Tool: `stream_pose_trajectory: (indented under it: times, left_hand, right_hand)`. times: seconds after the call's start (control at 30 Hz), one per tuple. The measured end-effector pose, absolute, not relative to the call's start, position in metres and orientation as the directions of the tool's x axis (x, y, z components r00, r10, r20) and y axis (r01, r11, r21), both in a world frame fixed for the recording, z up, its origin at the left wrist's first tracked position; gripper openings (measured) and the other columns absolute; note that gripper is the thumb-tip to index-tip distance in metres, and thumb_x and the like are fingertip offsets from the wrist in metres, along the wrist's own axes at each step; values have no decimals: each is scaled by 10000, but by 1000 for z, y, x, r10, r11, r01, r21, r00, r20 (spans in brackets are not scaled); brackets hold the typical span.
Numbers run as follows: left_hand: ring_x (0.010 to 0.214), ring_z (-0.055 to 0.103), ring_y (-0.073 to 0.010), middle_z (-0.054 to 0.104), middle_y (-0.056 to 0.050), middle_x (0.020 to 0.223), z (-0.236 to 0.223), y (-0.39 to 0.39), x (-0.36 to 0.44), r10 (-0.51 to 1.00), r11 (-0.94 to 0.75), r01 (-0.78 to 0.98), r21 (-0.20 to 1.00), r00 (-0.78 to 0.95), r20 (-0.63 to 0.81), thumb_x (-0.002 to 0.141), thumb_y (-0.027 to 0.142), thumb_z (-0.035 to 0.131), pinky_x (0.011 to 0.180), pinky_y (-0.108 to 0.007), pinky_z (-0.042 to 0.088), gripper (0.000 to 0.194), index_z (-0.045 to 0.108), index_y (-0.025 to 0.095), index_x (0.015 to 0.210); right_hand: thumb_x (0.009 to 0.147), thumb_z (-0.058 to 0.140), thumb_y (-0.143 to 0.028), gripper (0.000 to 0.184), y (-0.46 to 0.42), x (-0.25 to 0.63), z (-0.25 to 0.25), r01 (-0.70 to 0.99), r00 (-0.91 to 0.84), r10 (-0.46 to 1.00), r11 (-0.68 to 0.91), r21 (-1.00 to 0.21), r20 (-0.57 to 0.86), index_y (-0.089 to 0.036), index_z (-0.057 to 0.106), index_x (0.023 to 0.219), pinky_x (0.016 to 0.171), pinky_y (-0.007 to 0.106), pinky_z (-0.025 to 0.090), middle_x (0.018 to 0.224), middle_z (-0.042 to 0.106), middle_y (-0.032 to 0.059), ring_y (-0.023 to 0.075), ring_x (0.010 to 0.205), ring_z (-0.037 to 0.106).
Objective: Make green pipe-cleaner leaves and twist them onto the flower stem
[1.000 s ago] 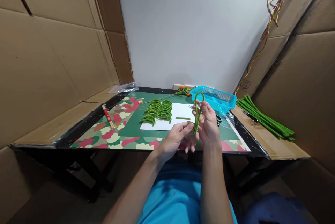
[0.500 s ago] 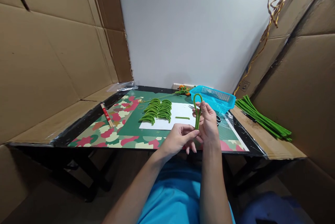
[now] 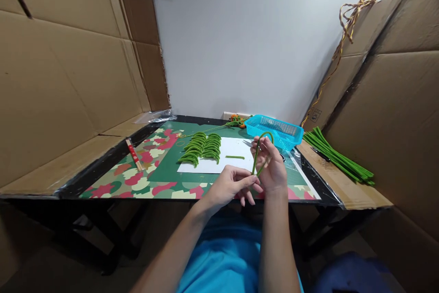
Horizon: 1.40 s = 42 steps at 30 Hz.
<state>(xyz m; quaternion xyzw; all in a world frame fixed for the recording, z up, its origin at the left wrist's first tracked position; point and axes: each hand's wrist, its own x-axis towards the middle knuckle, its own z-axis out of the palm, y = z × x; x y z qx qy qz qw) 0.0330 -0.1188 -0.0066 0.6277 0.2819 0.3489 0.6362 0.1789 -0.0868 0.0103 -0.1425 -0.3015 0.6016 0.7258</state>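
Note:
A green fuzzy pipe cleaner [image 3: 254,160], bent into a tall loop, stands between my two hands above the table's near side. My left hand [image 3: 229,186] pinches its lower end between thumb and fingertips. Higher up, my right hand [image 3: 275,167] has its thumb and fingers closed around the loop's right side, which they partly hide. Beyond my hands, a short straight green piece [image 3: 235,157] rests on white paper [image 3: 233,145]. To its left lie two stacked columns of curved green pieces [image 3: 194,147]. Scissors [image 3: 247,142] on the paper are mostly covered by my right hand.
A blue plastic basket [image 3: 288,135] stands at the back right, beside orange flowers [image 3: 237,119]. Green pipe cleaners [image 3: 343,158] and a black pen [image 3: 320,154] lie on cardboard at right. Red-wrapped chopsticks [image 3: 133,153] lie at left. Cardboard walls [image 3: 68,64] flank the table.
The loop has widened, its top tilting to the right, and its two legs are now spread apart. My right hand's fingers have shifted on it. The camera view has turned slightly.

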Motion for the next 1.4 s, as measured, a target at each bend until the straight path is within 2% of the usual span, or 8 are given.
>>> stream_pose_trajectory:
  times: [0.13,0.27,0.4,0.63,0.9,1.0,1.17,1.4]
  left_hand:
    - [573,722,-155,818,-162,882,-6,-119,32,759,-38,-59,998,648,67,905,523,762,449,-186,504,428,793,96,892]
    - [596,736,-154,808,-120,836,-6,-118,32,756,-43,-58,997,651,70,905,524,766,457,-172,493,406,767,120,866]
    - [595,751,-165,799,-105,812,-7,-118,31,748,-37,-64,997,660,70,909,549,754,453,-174,487,425,756,125,872]
    - [630,778,-196,819,-139,903,-12,-118,29,748,-59,-27,998,661,62,912,552,749,424,-176,463,434,782,122,860]
    - [639,750,-171,815,-140,852,-4,-121,30,731,-71,-11,997,680,59,885,559,775,555,-202,533,459,797,105,822]
    - [647,748,-172,814,-139,851,-5,-122,29,731,-55,-11,998,681,48,872,569,785,563,-204,532,469,795,103,823]
    - [665,749,-160,819,-142,894,-7,-120,29,704,-63,-3,998,708,46,900,581,753,566,-191,520,480,807,105,870]
    - [650,743,-146,823,-140,889,-8,-120,29,715,-60,26,998,699,25,897,521,779,554,-176,503,421,806,103,853]
  right_hand:
    - [830,860,-420,198,-87,184,13,-827,112,940,268,-494,322,-253,757,859,915,297,575,947,747,-21,138,905,695]
    - [894,760,-553,301,-88,187,14,-801,115,940,279,-530,321,-254,787,899,989,336,562,1034,760,11,169,973,697]
    - [964,685,-472,253,-90,185,14,-763,157,918,347,-546,364,-254,809,1000,985,331,562,1161,766,28,181,1048,702]
    - [946,749,-363,212,-92,191,14,-641,223,871,469,-608,437,-180,829,1015,1067,390,554,1118,817,78,205,1046,764]
    - [889,822,-463,306,-90,196,6,-542,338,828,560,-626,448,-159,794,862,822,368,646,858,822,65,205,774,802]
    - [885,827,-442,289,-90,196,6,-557,312,836,546,-626,451,-157,797,853,799,339,647,845,820,63,198,767,800]
    - [874,830,-389,233,-91,199,8,-642,175,890,427,-637,420,-157,827,893,954,366,624,1025,833,88,207,929,799]
    - [820,877,-312,187,-90,198,9,-731,276,921,388,-561,276,-138,807,833,1072,407,573,964,837,89,192,920,795]
